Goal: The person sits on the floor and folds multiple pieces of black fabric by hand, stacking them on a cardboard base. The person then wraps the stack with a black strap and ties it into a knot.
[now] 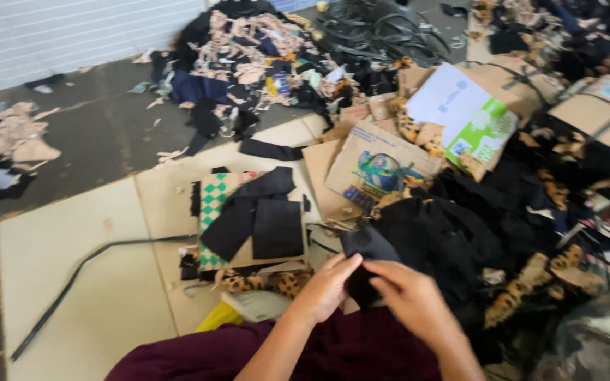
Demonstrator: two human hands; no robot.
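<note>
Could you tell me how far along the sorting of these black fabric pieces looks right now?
A few flat black pieces already lie stacked on the cardboard. In hand: the left hand and right hand both pinch one black scrap. Left: a big heap of black and leopard-print fabric beside them.

Soft daylight, motion blur throughout

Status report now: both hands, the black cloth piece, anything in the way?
Left hand and right hand both pinch black cloth piece. Black fabric pile touches it. Nothing blocks.
</note>
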